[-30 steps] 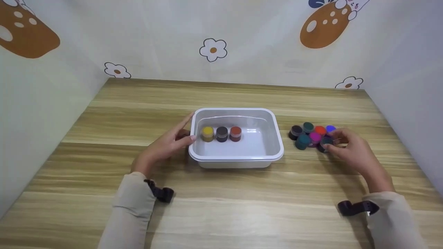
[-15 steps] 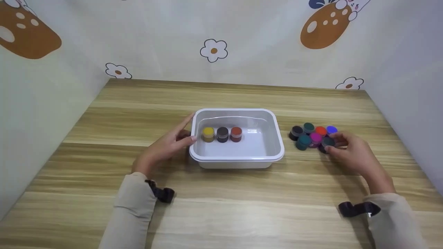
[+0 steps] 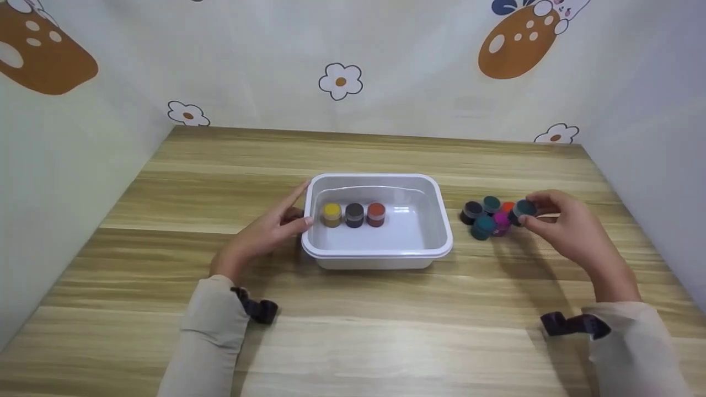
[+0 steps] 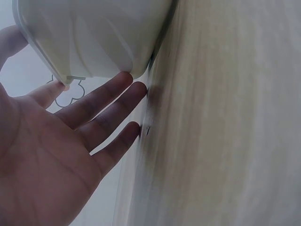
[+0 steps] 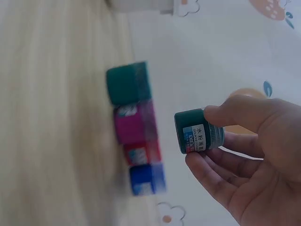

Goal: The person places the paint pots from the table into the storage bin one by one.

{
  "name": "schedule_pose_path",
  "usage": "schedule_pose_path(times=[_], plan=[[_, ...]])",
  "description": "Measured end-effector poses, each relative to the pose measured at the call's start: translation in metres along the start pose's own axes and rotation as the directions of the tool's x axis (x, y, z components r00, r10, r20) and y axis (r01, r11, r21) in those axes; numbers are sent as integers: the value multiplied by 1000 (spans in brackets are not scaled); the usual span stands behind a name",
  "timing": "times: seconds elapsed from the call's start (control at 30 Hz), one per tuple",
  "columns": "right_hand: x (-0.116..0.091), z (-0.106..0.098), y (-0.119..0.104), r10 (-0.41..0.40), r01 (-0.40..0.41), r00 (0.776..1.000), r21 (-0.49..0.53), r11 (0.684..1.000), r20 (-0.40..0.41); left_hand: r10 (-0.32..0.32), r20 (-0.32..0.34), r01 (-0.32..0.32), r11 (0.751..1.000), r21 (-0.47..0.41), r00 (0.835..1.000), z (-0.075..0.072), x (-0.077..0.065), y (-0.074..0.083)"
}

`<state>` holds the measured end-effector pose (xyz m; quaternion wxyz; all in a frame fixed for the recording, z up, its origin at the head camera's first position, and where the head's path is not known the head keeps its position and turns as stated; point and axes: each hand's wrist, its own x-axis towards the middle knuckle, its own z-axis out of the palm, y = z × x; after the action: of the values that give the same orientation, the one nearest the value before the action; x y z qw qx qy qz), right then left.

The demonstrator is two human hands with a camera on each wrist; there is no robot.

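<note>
Wood-grain counter (image 3: 353,314): the left hand (image 3: 259,234) touches the white tub (image 3: 375,261) at nine o'clock, fingers (image 4: 115,110) straight; near three, the right hand (image 3: 576,234) pinches a raised green jar (image 5: 192,131). Lifting looks the step; steadiness seems wanted next.

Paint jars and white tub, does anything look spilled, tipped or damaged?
Nothing stands out. In the white tub, the yellow paint jar, black paint jar and red paint jar stand upright in a row. Other jars stand bunched on the table, and the right hand holds a dark green jar above it. No spill or damage shows.
</note>
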<state>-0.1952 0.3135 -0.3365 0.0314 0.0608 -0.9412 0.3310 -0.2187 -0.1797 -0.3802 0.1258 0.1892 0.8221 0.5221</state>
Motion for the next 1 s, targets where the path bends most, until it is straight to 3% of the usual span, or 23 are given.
schedule_pose_path(times=[0.33, 0.7, 1.0], plan=[[22, 13, -59, -110, 110, 994, 126, 986, -2, -1, 1, 1, 1000, -5, 1000, 0, -1, 2], [51, 53, -112, -197, 170, 971, 193, 966, 134, -16, 5, 15, 1000, 15, 1000, -1, -2, 2], [70, 86, -135, -203, 185, 938, 88, 979, 280, 18, -3, -18, 999, 36, 1000, -2, -4, 2]])
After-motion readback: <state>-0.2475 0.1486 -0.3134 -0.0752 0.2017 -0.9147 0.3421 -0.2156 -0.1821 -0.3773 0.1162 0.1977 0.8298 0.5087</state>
